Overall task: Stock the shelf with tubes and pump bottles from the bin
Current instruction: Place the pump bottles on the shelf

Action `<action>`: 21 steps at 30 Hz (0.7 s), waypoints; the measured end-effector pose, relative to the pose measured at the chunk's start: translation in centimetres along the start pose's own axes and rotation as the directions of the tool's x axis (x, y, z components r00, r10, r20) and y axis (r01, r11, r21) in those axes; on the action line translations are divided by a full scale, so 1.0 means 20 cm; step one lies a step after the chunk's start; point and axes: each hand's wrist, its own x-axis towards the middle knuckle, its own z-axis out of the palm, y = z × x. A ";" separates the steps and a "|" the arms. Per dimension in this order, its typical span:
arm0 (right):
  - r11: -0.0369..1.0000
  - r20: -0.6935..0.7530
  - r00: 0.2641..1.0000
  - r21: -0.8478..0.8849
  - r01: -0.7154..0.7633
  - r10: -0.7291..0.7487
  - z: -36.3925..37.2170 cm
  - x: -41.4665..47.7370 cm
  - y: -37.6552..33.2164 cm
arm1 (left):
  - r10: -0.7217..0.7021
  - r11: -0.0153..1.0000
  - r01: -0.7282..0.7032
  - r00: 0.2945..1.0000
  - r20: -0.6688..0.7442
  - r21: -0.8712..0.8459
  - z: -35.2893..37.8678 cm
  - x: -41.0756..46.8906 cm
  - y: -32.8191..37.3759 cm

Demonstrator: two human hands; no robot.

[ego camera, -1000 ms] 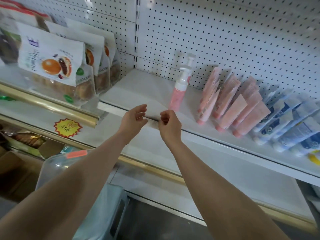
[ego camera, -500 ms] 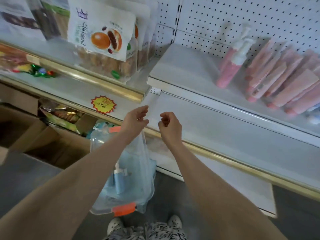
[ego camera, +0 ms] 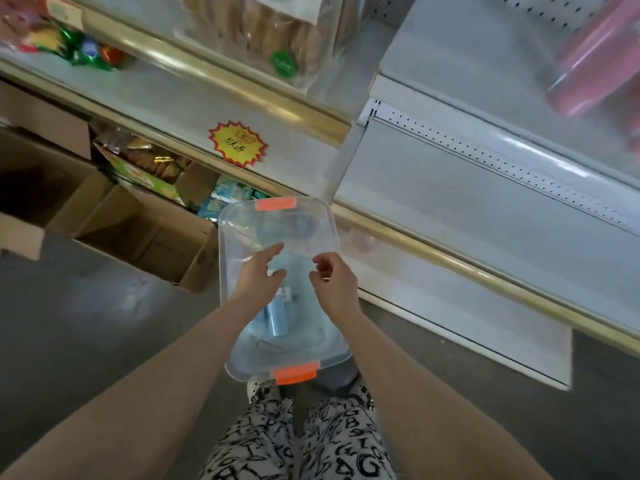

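Grey floor (ego camera: pixel 86 323) runs along the foot of a white shelf (ego camera: pixel 485 209) on the right, with cardboard boxes (ego camera: pixel 138 230) at the far left. Near the person's legs sits a clear bin (ego camera: pixel 242 233) with orange handles; a blue pump bottle (ego camera: pixel 277 320) lies inside it. Both hands are over the bin and hold nothing: the left hand (ego camera: pixel 258 275) has its fingers loosely extended, the right hand (ego camera: pixel 334 285) has its fingers curled in. Blurred pink tubes (ego camera: pixel 588 64) lie on the shelf, far right.
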 end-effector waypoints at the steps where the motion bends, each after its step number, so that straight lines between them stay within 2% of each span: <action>1: 1.000 0.014 1.000 -0.004 -0.016 0.016 0.04 0.00 0.03 | -0.022 1.000 0.022 1.000 0.006 0.013 0.01 0.01 -0.05; 10: 0.978 0.149 0.973 -0.137 -0.158 0.178 0.31 0.03 0.34 | -0.223 0.972 0.224 0.974 -0.031 0.064 0.15 0.07 -0.42; 15: 0.958 0.202 0.951 -0.218 -0.188 0.233 0.42 0.11 0.52 | -0.220 0.966 0.222 0.975 -0.027 0.135 0.22 0.19 -0.61; 21: 0.939 0.275 0.915 -0.262 -0.223 0.294 0.55 0.20 0.70 | -0.299 0.942 0.313 0.946 -0.126 0.120 0.32 0.31 -0.79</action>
